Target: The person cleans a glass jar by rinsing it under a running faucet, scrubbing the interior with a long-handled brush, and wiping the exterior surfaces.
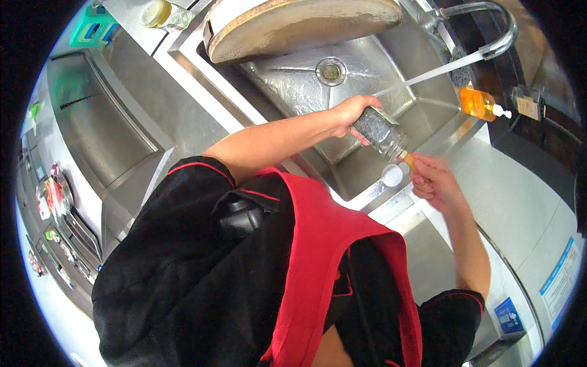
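My left hand (352,115) grips a clear glass jar (377,132) with a label on its side, tilted over the sink with its mouth towards my right hand. The jar's inside looks dark and speckled. Between the fingers of my right hand (433,180) is a yellowish handle (408,160), its far end at the jar's mouth. What that end carries is hidden in the jar. A round white lid (392,175) lies on the sink's near rim, just below the jar's mouth.
Water runs from the curved faucet (502,39) into the steel sink (339,156). A thick round chopping board (302,34) leans across the far side. An orange soap pump bottle (478,104) and a dark scouring pad (460,69) sit right. A lidded jar (167,16) stands far left.
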`<state>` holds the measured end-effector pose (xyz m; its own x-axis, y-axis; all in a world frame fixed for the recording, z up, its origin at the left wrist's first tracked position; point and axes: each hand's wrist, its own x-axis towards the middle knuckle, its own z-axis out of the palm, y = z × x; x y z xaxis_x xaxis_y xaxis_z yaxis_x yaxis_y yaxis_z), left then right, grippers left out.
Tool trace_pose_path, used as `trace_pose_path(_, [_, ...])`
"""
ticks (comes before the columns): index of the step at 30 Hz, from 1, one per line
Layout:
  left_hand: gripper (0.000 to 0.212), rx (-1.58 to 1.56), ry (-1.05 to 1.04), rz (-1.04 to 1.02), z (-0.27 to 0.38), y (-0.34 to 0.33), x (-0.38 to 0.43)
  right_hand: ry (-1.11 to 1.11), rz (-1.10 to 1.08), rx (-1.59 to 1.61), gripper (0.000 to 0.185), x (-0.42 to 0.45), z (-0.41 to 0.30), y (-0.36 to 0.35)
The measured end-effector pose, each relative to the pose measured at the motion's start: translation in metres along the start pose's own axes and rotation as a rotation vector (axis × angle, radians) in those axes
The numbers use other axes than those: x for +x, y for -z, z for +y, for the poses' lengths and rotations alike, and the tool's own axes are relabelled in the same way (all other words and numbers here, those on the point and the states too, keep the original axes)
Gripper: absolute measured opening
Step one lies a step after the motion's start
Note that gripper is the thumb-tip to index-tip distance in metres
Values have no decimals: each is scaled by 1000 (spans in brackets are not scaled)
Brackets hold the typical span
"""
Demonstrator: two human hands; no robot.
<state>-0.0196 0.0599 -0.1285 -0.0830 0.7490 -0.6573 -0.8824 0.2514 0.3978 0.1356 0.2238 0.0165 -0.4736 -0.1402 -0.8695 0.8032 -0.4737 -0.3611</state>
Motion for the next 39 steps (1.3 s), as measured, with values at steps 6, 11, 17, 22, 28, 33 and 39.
trace_pose_path(6, [35,28,50,1,20,-2,-4,201,154,-186,28,-17,18,0])
trace_pose_path(11, [37,-43,203,3,12,16,7,815,494,-1575,28,-53,10,-14])
trace_pose_path(17, [41,-163,341,-112,5,8,5,908,536,-2025,45,-56,1,-29])
trace_pose_path(22, [40,-75,378,-77,-5,-8,-6,822,362,-2220,46,-25,-4,-32])
trace_pose_path(28, [44,98,338,-82,-10,-3,4,558,207,-2130,36,-14,-10,-30])
trace_pose_path(33, [41,89,276,-2,-15,-5,2,531,16,-1335,29,3,2,8])
trace_pose_path(39, [36,-45,-45,-35,-1,-1,3,-12,-122,268,38,3,19,10])
